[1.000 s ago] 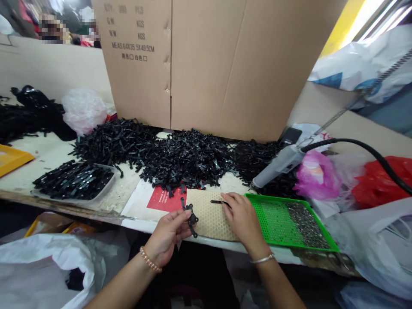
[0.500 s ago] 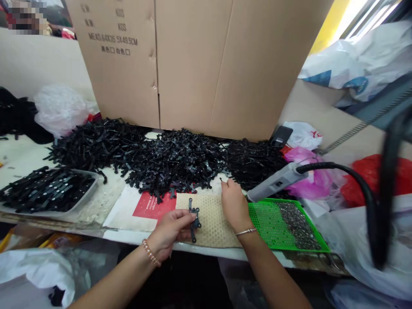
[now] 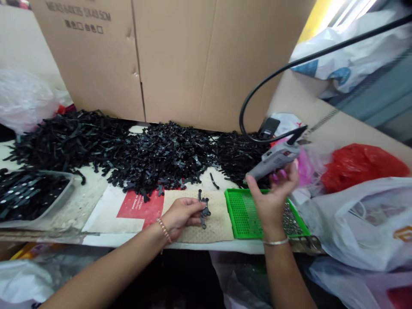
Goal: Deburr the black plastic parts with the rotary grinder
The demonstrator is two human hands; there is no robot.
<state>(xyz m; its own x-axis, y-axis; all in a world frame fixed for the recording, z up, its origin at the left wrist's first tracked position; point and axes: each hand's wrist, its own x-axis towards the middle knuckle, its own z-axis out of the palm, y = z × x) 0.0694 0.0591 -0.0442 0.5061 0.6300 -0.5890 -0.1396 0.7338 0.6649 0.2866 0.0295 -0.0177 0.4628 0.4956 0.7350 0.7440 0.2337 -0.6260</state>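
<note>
My left hand pinches a small black assembly, a long thin strip with a short branched bracket across it. It is held just over a tan textured mat. My right hand is at a grey corded electric screwdriver, thumb near its lower end and fingers curled behind the body. The tool tilts down to the left, and its tip is hard to make out. Below it lies a green perforated tray with small metal screws, partly hidden by my right hand and wrist.
Heaps of black strips, black brackets and more strips line the back, before a tall cardboard box. A clear bin of black parts stands left. One loose strip lies beyond the mat. Plastic bags crowd the right.
My right hand has moved right and up from beyond the mat to the screwdriver, whose cord now loops leftward. A single strip lies where that hand was. My left hand keeps its assembly.
</note>
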